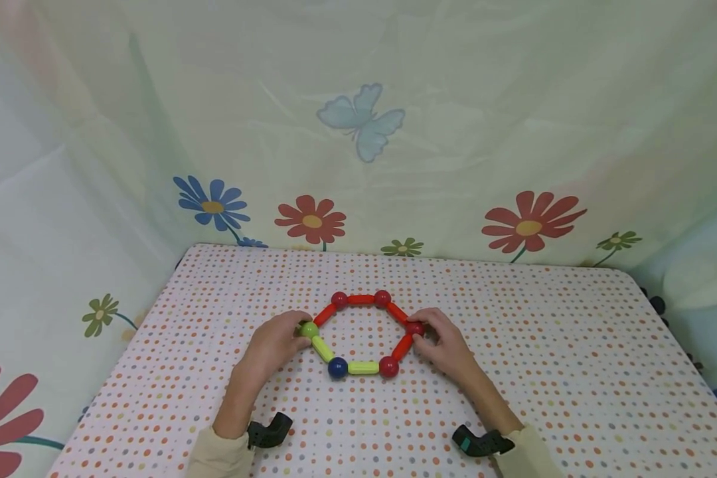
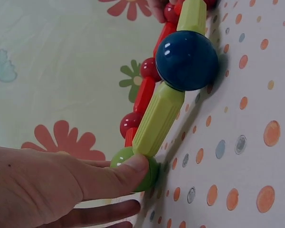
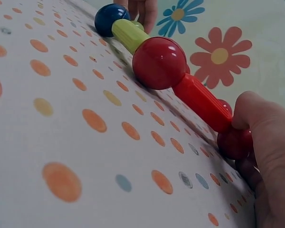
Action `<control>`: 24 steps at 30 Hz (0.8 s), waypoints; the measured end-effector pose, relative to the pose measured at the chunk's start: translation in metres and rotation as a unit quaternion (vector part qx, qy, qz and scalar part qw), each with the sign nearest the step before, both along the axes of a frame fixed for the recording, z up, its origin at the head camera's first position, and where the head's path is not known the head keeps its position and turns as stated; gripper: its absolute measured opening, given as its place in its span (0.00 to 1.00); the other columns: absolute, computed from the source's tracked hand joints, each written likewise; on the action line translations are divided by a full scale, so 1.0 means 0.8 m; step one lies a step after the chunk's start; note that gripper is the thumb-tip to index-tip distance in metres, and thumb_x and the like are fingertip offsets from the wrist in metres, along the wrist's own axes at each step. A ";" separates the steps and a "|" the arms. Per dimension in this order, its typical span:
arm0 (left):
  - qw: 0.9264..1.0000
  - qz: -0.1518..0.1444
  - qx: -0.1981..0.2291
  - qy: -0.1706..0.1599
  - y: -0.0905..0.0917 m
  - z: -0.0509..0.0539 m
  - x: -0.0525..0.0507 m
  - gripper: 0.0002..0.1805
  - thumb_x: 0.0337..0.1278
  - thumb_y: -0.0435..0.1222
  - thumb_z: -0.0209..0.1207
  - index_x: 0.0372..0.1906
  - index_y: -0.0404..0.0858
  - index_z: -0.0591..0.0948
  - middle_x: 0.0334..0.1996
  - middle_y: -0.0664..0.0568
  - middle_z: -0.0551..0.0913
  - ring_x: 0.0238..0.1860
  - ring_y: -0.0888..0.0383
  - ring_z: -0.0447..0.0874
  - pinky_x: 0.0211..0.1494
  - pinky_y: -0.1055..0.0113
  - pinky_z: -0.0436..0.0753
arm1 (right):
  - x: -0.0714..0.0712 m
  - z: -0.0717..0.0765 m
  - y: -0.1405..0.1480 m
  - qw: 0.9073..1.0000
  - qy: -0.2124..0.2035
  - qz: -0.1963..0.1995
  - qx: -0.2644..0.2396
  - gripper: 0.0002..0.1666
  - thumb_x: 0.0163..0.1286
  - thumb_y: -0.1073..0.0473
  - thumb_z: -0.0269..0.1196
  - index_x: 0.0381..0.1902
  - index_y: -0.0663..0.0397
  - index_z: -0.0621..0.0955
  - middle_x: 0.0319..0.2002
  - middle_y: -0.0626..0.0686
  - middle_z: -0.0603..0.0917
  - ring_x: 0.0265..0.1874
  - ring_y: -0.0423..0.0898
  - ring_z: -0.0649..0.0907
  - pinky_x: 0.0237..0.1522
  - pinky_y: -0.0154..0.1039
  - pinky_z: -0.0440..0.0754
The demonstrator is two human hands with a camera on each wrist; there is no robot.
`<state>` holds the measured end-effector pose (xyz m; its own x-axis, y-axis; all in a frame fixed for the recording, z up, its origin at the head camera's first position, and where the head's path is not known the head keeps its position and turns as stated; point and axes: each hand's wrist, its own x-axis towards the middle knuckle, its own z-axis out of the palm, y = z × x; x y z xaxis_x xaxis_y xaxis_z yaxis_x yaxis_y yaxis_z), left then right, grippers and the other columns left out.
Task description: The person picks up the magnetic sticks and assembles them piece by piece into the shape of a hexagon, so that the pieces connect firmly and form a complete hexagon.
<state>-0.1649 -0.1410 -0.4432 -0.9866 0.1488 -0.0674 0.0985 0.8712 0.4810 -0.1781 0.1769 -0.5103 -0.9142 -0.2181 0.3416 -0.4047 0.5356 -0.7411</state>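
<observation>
A six-sided ring of balls and rods lies on the spotted table, its parts joined end to end. At its left corner my left hand (image 1: 275,340) pinches the green ball (image 2: 149,173) between thumb and fingers. On the opposite corner, a red ball (image 3: 235,144) is gripped by my right hand (image 1: 447,343). The near side has a dark blue ball (image 2: 187,61) and another red ball (image 1: 388,366), with a yellow-green rod (image 1: 363,368) between them. A second yellow-green rod (image 2: 159,121) links blue to green. Red rods (image 1: 360,299) and red balls (image 1: 339,300) form the far side.
White cloth with coloured dots covers the table (image 1: 155,372). Behind it hangs a curtain (image 1: 454,166) printed with flowers and a butterfly. Black curved devices (image 1: 270,431) are worn at both wrists, beside beige sleeves (image 1: 221,455).
</observation>
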 end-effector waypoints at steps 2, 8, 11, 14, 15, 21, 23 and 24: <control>1.000 0.004 0.002 0.004 0.000 0.000 0.000 0.19 0.52 0.36 0.69 0.51 0.41 0.82 0.42 0.51 0.85 0.38 0.59 0.81 0.39 0.65 0.78 | 0.000 0.001 0.000 1.000 -0.001 0.001 0.002 0.19 0.58 0.71 0.63 0.48 0.52 0.81 0.48 0.53 0.80 0.44 0.45 0.78 0.47 0.34 0.79; 1.000 -0.002 0.004 0.013 -0.001 -0.002 -0.001 0.19 0.51 0.36 0.69 0.50 0.41 0.81 0.42 0.51 0.85 0.35 0.61 0.80 0.36 0.67 0.76 | 0.000 0.001 -0.002 1.000 -0.009 -0.011 0.004 0.20 0.57 0.70 0.64 0.48 0.52 0.81 0.48 0.52 0.80 0.44 0.42 0.77 0.47 0.33 0.78; 1.000 -0.003 0.007 0.012 -0.002 -0.004 -0.001 0.18 0.51 0.36 0.69 0.49 0.41 0.81 0.42 0.51 0.85 0.36 0.61 0.81 0.36 0.67 0.76 | 0.002 0.000 -0.001 1.000 -0.007 -0.012 0.004 0.20 0.57 0.70 0.64 0.48 0.52 0.81 0.48 0.52 0.80 0.44 0.41 0.76 0.46 0.33 0.78; 1.000 -0.004 0.005 0.012 -0.001 -0.005 0.001 0.18 0.51 0.36 0.69 0.49 0.41 0.81 0.42 0.52 0.86 0.36 0.61 0.81 0.36 0.67 0.77 | 0.003 -0.001 -0.001 1.000 -0.002 -0.010 0.005 0.20 0.57 0.70 0.63 0.48 0.52 0.81 0.49 0.52 0.80 0.44 0.42 0.77 0.46 0.33 0.78; 1.000 -0.005 0.003 0.012 -0.001 -0.005 0.001 0.19 0.51 0.37 0.69 0.50 0.41 0.81 0.42 0.52 0.86 0.36 0.61 0.81 0.36 0.66 0.77 | 0.004 -0.001 0.000 1.000 0.000 -0.009 0.004 0.20 0.57 0.70 0.63 0.48 0.52 0.81 0.49 0.52 0.80 0.44 0.42 0.77 0.46 0.33 0.78; 1.000 -0.009 -0.009 0.025 0.002 -0.006 0.002 0.20 0.53 0.37 0.68 0.53 0.42 0.80 0.41 0.53 0.85 0.32 0.62 0.76 0.35 0.68 0.75 | 0.004 0.003 0.001 1.000 0.008 -0.010 0.008 0.19 0.58 0.69 0.63 0.48 0.53 0.81 0.49 0.52 0.80 0.44 0.42 0.77 0.46 0.32 0.78; 0.999 -0.009 -0.015 0.031 0.002 -0.006 0.002 0.21 0.53 0.37 0.68 0.54 0.41 0.80 0.41 0.53 0.84 0.31 0.63 0.74 0.34 0.69 0.74 | 0.002 0.003 0.001 1.000 0.009 -0.010 0.012 0.18 0.59 0.69 0.64 0.48 0.53 0.81 0.49 0.52 0.79 0.44 0.41 0.76 0.46 0.32 0.77; 0.999 -0.009 -0.017 0.032 0.002 -0.006 0.002 0.21 0.53 0.37 0.68 0.54 0.41 0.80 0.41 0.53 0.84 0.31 0.63 0.74 0.33 0.69 0.73 | 0.002 0.004 0.001 1.000 0.012 -0.009 0.011 0.18 0.59 0.69 0.63 0.48 0.53 0.81 0.49 0.52 0.79 0.44 0.41 0.76 0.45 0.32 0.77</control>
<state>-0.1636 -0.1392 -0.4480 -0.9861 0.1661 -0.0105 0.1444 0.8849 0.4428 -0.1769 0.1774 -0.5075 -0.9097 -0.2090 0.3589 -0.4123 0.5591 -0.7193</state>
